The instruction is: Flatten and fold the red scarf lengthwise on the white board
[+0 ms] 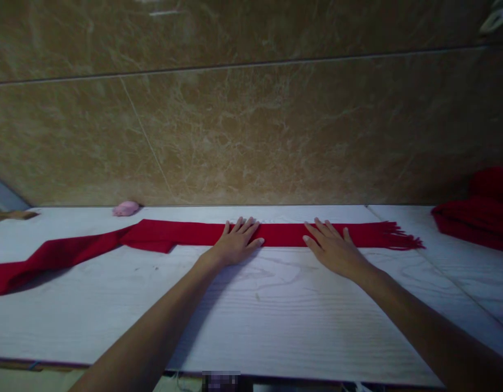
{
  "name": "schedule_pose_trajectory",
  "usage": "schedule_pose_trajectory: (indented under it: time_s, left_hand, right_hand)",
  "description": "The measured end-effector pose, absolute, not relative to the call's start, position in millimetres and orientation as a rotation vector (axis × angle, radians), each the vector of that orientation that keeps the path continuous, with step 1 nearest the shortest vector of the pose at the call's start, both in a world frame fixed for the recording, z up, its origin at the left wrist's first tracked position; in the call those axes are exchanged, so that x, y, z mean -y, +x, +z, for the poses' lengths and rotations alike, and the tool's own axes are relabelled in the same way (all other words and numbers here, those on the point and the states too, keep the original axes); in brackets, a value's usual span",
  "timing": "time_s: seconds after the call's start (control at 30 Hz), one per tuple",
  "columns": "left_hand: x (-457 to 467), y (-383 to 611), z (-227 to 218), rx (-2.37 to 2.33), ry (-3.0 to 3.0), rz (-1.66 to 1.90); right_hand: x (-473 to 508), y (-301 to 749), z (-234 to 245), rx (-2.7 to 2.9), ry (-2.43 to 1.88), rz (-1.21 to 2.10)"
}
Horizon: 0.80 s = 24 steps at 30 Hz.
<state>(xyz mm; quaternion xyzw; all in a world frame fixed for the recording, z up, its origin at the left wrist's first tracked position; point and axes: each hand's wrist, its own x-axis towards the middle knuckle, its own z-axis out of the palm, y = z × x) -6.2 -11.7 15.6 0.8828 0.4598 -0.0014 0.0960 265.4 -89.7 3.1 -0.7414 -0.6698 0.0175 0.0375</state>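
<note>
A long red scarf (282,235) lies stretched across the white wood-grain table, parallel to the wall. Its right end carries a fringe of loose strands, while the left stretch is twisted and runs out of view. My left hand (238,242) rests flat on the scarf near its middle, fingers spread. Farther right, my right hand (331,247) also lies on the cloth with its fingers apart, short of the fringe. Between the two hands the scarf is flat and smooth. Neither hand grips the fabric.
Behind the table (251,321) rises a brown marbled tile wall (251,136). Folded red cloth (476,218) is heaped at the right. A small pink lump (126,208) sits against the wall at the back left. The table's front edge runs along the bottom.
</note>
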Motion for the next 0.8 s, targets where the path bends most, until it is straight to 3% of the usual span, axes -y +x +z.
schedule_pose_trajectory:
  time_s: [0.4, 0.8]
  left_hand:
    - [15, 0, 18, -1.420, 2.614, -0.015]
    - [21, -1, 24, -1.411, 2.604, 0.001]
  right_hand:
    - [72, 250, 12, 2.096, -2.282, 0.245]
    - [74, 249, 10, 2.118, -2.279, 0.219]
